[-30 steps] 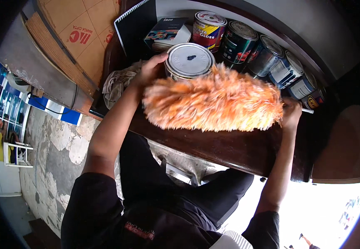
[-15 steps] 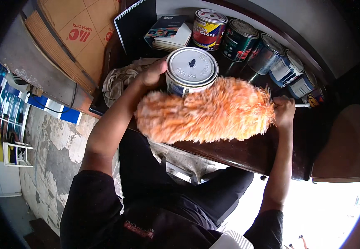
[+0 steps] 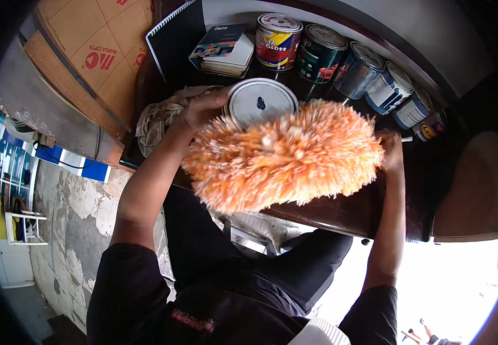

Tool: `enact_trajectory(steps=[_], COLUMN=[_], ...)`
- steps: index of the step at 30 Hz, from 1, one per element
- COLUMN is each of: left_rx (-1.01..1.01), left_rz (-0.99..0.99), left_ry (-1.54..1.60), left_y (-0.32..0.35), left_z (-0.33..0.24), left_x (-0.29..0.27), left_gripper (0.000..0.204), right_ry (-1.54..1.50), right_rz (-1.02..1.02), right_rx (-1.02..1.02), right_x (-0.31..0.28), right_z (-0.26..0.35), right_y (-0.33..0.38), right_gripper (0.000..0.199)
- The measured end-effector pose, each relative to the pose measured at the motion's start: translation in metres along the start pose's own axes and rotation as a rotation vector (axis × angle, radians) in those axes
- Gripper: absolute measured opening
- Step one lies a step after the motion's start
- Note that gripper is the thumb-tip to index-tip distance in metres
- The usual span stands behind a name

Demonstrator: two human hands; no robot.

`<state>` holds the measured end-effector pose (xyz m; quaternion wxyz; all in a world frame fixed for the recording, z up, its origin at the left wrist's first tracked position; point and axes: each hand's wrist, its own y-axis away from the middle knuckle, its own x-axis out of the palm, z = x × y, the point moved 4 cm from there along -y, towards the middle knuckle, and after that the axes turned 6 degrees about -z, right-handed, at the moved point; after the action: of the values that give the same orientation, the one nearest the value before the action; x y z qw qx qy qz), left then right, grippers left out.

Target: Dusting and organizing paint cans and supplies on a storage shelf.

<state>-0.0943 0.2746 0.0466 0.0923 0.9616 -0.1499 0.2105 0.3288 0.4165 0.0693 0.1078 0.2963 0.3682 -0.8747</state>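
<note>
A fluffy orange duster (image 3: 286, 158) stretches across the near side of a paint can (image 3: 263, 99), covering its lower wall. The can has a grey metal lid with a dark blue blot. At its left side my left hand (image 3: 206, 108) grips the can; the fingers behind it are partly hidden. My right hand (image 3: 391, 150) is closed round the duster's handle, whose pale end sticks out on the right. Fibres of the duster touch the can and reach close to my left wrist.
Several paint cans (image 3: 279, 43) stand in a curved row along the back of the dark glossy desk (image 3: 318, 215). A box-like book (image 3: 223, 50) and a black spiral-bound pad (image 3: 177, 37) are at the back left. A crumpled cloth (image 3: 154, 123) lies left of my left hand.
The duster's fluffy head has shifted slightly toward me and looks wider. The held can has tilted, and its lid sits a little lower and further left in view.
</note>
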Motion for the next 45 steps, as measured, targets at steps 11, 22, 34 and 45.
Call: enact_trajectory(steps=[11, 22, 34, 45], left_rx=[0.243, 0.477, 1.015, 0.785], left_rz=[0.043, -0.041, 0.059, 0.321], left_ry=[-0.402, -0.237, -0.412, 0.348], left_y=[-0.005, -0.004, 0.123, 0.111], left_z=[-0.017, -0.029, -0.056, -0.047], left_x=[0.042, 0.032, 0.234, 0.301], left_gripper=[0.131, 0.098, 0.042, 0.039], right_ry=[0.269, 0.266, 0.261, 0.245], right_rz=[0.227, 0.234, 0.185, 0.175], right_rx=[-0.056, -0.068, -0.095, -0.071], right_x=[0.012, 0.013, 0.008, 0.015], right_z=[-0.014, -0.018, -0.017, -0.008], right_y=[0.001, -0.002, 0.007, 0.001], right_gripper=[0.043, 0.043, 0.047, 0.048])
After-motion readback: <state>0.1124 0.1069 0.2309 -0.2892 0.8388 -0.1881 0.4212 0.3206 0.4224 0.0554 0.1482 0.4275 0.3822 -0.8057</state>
